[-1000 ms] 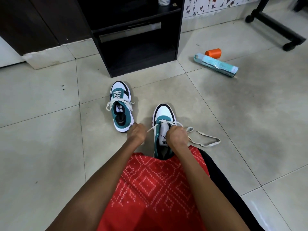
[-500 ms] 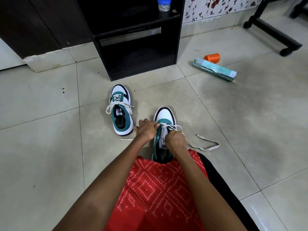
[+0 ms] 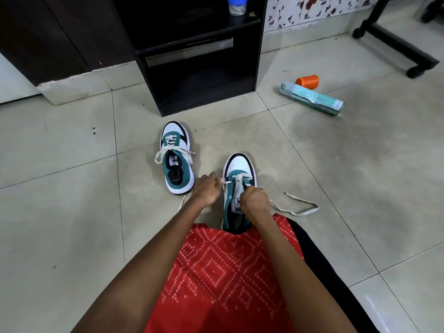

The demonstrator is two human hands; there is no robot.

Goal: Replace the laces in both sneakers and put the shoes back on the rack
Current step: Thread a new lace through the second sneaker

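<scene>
Both hands work the near sneaker (image 3: 239,165), toe pointing away on the tiled floor (image 3: 72,212): the left hand (image 3: 206,189) pinches the white lace (image 3: 300,207) at the shoe's left edge, and the right hand (image 3: 255,203) is curled tight around that lace over the tongue, its loose end trailing off right. The second sneaker (image 3: 176,157), laced and tied, stands just left, in front of the black rack (image 3: 201,75)

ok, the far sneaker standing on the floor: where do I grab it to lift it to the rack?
Probably the heel collar, coming from above on the near side. The far sneaker stands upright with its toe toward the rack and its mouth open upward, so the rim is free to pinch. Lace ends drape off both sides.
</scene>
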